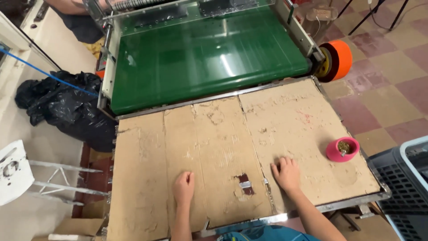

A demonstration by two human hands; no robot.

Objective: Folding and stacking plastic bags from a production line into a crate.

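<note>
Head view, looking down on a work table with a metal rim, its top covered by worn, scuffed cardboard sheets. Left hand rests on the cardboard near the front edge, fingers curled into a loose fist, holding nothing. Right hand lies palm down on the cardboard to the right of it, fingers bent and spread slightly, fingertips pressing the sheet, also holding nothing. The two hands are well apart, with a torn patch in the cardboard between them showing dark surface and a bit of metal. Nearest object to the right hand: a small pink round dish with small metallic bits inside, standing on the cardboard toward the table's right edge, not touched. Beyond the cardboard, a green conveyor belt of a machine butts against the table's far edge; an orange roll sits at its right end. Black plastic bag on the floor at left; dark plastic crate at right
</note>
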